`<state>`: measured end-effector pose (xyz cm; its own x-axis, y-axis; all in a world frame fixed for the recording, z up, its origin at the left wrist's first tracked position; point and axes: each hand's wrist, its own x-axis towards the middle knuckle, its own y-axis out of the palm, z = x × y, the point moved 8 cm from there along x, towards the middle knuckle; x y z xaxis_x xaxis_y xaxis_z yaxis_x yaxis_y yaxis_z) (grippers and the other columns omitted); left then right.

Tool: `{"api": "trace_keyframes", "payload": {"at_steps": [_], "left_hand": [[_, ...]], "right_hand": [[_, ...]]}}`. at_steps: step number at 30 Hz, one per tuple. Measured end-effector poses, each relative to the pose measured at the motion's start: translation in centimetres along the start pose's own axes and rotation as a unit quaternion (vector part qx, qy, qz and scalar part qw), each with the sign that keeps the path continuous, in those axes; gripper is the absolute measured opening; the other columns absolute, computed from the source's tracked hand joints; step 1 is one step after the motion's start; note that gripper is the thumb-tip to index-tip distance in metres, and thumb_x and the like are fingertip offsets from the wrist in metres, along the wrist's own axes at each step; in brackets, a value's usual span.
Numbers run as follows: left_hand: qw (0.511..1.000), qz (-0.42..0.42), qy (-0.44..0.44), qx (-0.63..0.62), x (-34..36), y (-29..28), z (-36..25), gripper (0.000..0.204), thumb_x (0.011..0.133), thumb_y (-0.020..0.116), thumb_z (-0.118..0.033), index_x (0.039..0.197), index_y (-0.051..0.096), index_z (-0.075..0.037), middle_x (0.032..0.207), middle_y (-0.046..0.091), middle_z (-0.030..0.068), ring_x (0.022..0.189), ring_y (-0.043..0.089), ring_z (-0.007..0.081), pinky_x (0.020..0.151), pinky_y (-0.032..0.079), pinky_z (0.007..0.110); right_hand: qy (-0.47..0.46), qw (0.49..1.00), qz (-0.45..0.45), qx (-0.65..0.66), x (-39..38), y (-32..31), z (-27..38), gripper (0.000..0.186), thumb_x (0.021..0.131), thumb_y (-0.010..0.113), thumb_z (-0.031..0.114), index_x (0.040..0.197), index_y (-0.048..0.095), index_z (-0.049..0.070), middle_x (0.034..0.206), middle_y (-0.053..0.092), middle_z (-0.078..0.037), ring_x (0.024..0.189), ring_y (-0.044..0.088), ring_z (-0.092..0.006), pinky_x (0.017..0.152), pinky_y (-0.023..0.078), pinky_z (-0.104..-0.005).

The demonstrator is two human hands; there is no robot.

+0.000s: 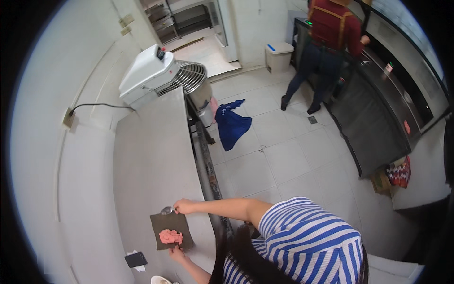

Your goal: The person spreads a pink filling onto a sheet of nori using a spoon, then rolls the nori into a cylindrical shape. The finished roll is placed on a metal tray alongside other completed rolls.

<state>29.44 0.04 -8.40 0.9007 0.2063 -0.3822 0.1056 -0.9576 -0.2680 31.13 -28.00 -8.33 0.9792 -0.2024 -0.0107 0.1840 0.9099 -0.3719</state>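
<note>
A dark green-brown sheet (174, 222), like seaweed, lies flat on the steel table (146, 156). Pink minced filling (170, 236) is heaped near its lower edge. My right hand (184, 206) grips a metal spoon (166, 210), whose bowl is over the sheet's upper edge. At the lower edge, my left hand (177, 254) is closed on the sheet beside the filling; its fingertips are small and partly hidden.
A black phone (136, 259) rests on white paper, near a white bowl (160, 280). Beyond the table stands a dough mixer (156, 71). Blue cloth (231, 125) lies on the floor. Another person (326, 52) works at the far counter by a bin (279, 57).
</note>
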Motion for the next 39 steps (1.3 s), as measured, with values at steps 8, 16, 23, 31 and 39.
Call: {"api": "trace_keyframes", "payload": {"at_steps": [8, 16, 23, 31, 39], "left_hand": [[0.997, 0.029, 0.005, -0.075, -3.8, -1.8, 0.6, 0.033, 0.077, 0.056, 0.011, 0.108, 0.053, 0.0, 0.082, 0.054, 0.0, 0.055, 0.046, 0.0064, 0.043, 0.033, 0.02], [0.996, 0.083, 0.015, -0.01, -0.8, -9.3, 13.3, 0.031, 0.083, 0.063, -0.006, 0.11, 0.049, -0.004, 0.084, 0.059, 0.0029, 0.055, 0.048, 0.0099, 0.045, 0.037, 0.024], [0.997, -0.005, 0.059, -0.044, -11.0, -5.1, 8.9, 0.039, 0.083, 0.061, -0.004, 0.119, 0.052, 0.004, 0.101, 0.061, 0.0096, 0.08, 0.058, 0.0146, 0.065, 0.047, 0.027], [0.99, -0.104, 0.074, 0.063, -16.1, -4.2, 5.6, 0.058, 0.081, 0.065, -0.003, 0.134, 0.043, 0.003, 0.127, 0.054, 0.0209, 0.109, 0.061, 0.0249, 0.075, 0.054, 0.032], [0.924, -0.162, 0.218, 0.269, -20.2, -5.7, 1.5, 0.068, 0.07, 0.076, -0.011, 0.131, 0.048, -0.006, 0.138, 0.046, 0.0107, 0.126, 0.043, 0.0341, 0.105, 0.037, 0.042]], "right_hand": [[-0.058, 0.995, 0.083, -0.008, -3.1, -2.5, 5.0, 0.02, 0.081, 0.051, 0.012, 0.088, 0.07, 0.01, 0.075, 0.067, -0.01, 0.069, 0.065, -0.026, 0.066, 0.049, -0.0395], [-0.032, 0.973, 0.203, 0.104, -2.3, 4.4, 7.0, 0.016, 0.08, 0.054, 0.013, 0.082, 0.07, 0.009, 0.072, 0.066, -0.007, 0.067, 0.064, -0.0208, 0.066, 0.049, -0.036], [-0.106, 0.958, 0.263, -0.041, -2.1, 8.6, 2.9, 0.019, 0.08, 0.059, 0.019, 0.092, 0.071, 0.011, 0.091, 0.071, -0.012, 0.088, 0.066, -0.0259, 0.076, 0.05, -0.0403], [-0.216, 0.901, 0.31, -0.211, -4.1, 2.2, 12.6, 0.024, 0.085, 0.055, 0.017, 0.103, 0.07, 0.011, 0.093, 0.068, -0.016, 0.087, 0.064, -0.0359, 0.078, 0.051, -0.0439], [-0.393, 0.753, 0.396, -0.348, -8.9, 3.5, 15.9, 0.021, 0.086, 0.052, 0.009, 0.098, 0.068, 0.006, 0.089, 0.067, -0.012, 0.085, 0.063, -0.0336, 0.075, 0.05, -0.045]]}}
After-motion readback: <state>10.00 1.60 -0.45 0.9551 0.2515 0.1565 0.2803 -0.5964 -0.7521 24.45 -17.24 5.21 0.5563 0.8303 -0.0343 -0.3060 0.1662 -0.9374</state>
